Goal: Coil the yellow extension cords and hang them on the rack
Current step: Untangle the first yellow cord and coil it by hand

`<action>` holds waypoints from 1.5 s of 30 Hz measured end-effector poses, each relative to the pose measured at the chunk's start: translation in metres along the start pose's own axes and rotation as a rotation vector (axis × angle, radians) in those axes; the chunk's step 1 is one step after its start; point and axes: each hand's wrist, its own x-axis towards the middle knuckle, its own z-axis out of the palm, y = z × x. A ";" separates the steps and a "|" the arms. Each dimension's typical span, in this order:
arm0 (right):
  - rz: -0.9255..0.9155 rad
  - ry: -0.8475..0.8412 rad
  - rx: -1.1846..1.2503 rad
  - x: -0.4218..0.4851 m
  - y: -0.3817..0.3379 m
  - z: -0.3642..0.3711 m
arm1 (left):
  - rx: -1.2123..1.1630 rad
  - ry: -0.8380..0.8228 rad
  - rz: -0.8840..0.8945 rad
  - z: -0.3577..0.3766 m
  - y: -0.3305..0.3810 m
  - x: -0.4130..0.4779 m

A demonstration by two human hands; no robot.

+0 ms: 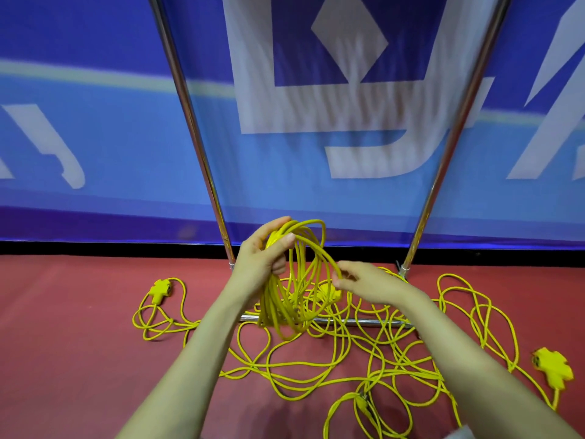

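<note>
While left hand (264,258) grips coil (291,280), right hand (364,282) pinches its loop.

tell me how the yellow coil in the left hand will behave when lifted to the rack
Probably floppy: the coil sags in long uneven loops below the left hand. Likely to spring apart if loosened, since no tie shows. Its tail may drag the loose cords.

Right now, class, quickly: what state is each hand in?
Left hand: closed, grips the coil.
Right hand: closed, pinches one loop of the coil.
</note>
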 end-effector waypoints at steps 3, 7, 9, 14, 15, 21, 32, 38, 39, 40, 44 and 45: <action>0.013 0.250 0.301 -0.004 -0.009 -0.016 | 0.039 0.009 -0.030 -0.005 -0.004 0.002; -0.082 0.489 0.827 -0.015 -0.044 -0.036 | 0.195 -0.043 -0.076 -0.002 -0.018 0.000; -0.124 0.542 0.943 -0.019 -0.060 -0.037 | 0.243 -0.085 -0.130 0.005 -0.024 -0.003; -0.140 0.645 1.006 -0.012 -0.069 -0.027 | 0.256 -0.232 -0.187 0.013 -0.029 -0.008; -0.133 0.661 1.000 -0.010 -0.068 -0.026 | 0.246 -0.254 -0.190 0.015 -0.030 -0.009; 0.000 0.759 0.670 0.003 -0.049 -0.021 | 0.171 -0.133 -0.211 0.023 -0.034 -0.011; 0.012 -0.079 0.386 0.003 -0.046 0.048 | -0.091 0.194 -0.084 0.012 -0.020 0.001; -0.044 0.142 0.478 0.004 -0.036 0.027 | -0.037 0.197 -0.070 0.005 -0.012 0.006; -0.048 0.252 0.531 0.004 -0.034 0.020 | 0.000 0.191 -0.081 0.003 -0.012 0.007; -0.061 0.362 0.566 0.004 -0.031 0.012 | 0.034 0.183 -0.094 0.001 -0.011 0.007; -0.082 0.625 0.567 0.007 -0.018 -0.007 | 0.118 0.140 -0.118 -0.008 -0.011 0.006; -0.074 0.647 0.548 0.008 -0.016 -0.008 | 0.127 0.138 -0.116 -0.010 -0.010 0.006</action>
